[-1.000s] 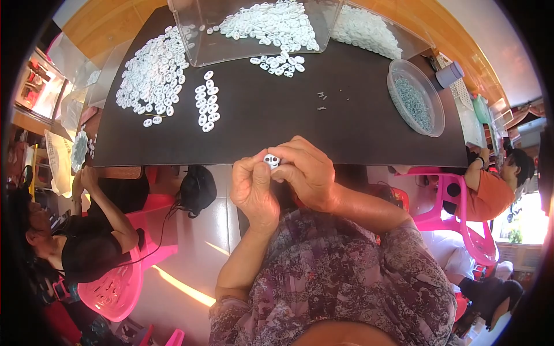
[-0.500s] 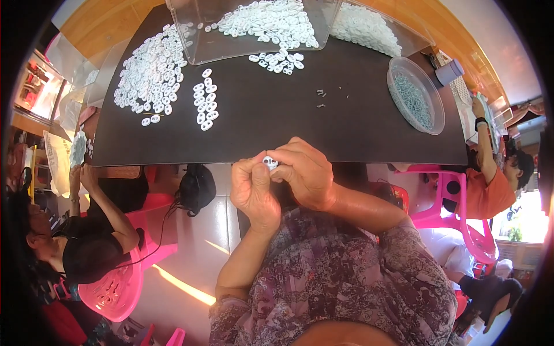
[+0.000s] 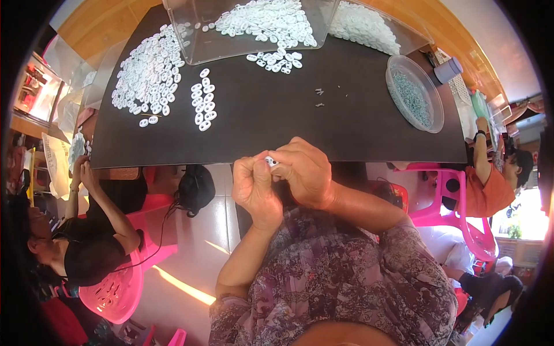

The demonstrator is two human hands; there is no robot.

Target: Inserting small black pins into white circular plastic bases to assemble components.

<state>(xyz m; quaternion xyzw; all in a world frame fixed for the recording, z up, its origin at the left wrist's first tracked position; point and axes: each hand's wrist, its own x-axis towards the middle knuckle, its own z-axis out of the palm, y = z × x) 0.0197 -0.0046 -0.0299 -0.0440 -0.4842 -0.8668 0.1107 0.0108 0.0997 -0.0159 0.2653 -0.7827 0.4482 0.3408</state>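
Piece of white stuff [image 3: 270, 162], small and rounded with dark spots on it, sits pinched between my left hand [image 3: 258, 190] and my right hand [image 3: 306, 176], right by the near edge of the dark table [image 3: 277, 121]. Both hands are mostly curled up, thumbs and fingertips squeezed in on the piece from either side. My fingers cover a lot of it, so I can't tell if anything else is tucked in there.

Over to the left on the table I've got a big heap of white ovals [image 3: 147, 75], and just beside it a short double row of the same ovals [image 3: 203, 101]. Past those is a clear box [image 3: 231, 59], more ovals inside, plus a little cluster [image 3: 276, 61] spilled out front. Way over on the right there's a round clear tub [image 3: 441, 109] of small bluish-grey bits [image 3: 411, 98], and a few tiny metal bits [image 3: 319, 91] lie loose mid-table. One person in black [image 3: 95, 254] sits off left, another in orange [image 3: 490, 187] off right.
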